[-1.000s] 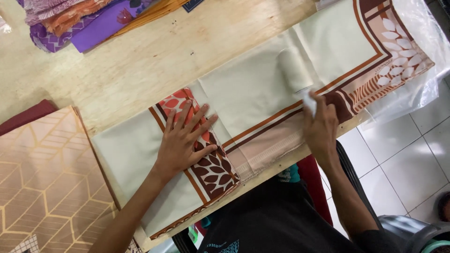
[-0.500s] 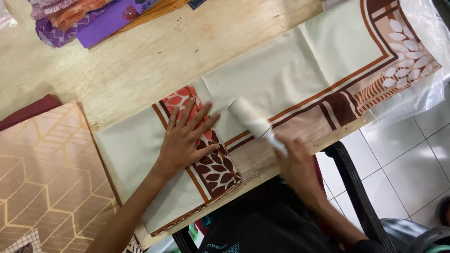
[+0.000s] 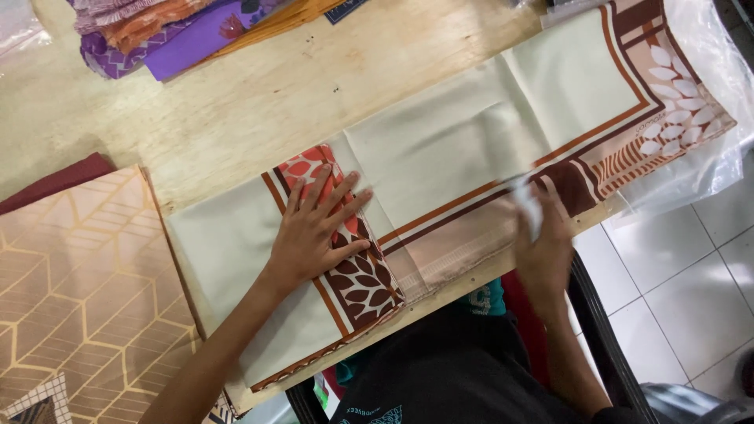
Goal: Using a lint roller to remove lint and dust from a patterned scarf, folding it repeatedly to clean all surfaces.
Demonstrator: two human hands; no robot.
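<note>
Cream scarf (image 3: 440, 149) with brown leaf border lies flat on the wooden table (image 3: 236, 118), long axis running 8 to 2 o'clock. Left hand (image 3: 318, 232) presses open-palmed, fingers spread, on the folded patterned strip. Right hand (image 3: 542, 243), toward 3 o'clock from the left, grips a small white roller-like object (image 3: 525, 202) on the scarf's near edge; blurred, kind uncertain.

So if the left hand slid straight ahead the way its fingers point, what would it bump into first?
The left hand lies flat on the folded cloth, fingers pointing up and right. Sliding on, it would probably only cross more cream cloth, then reach bare wooden table. Nothing else seems to be in that line.
</note>
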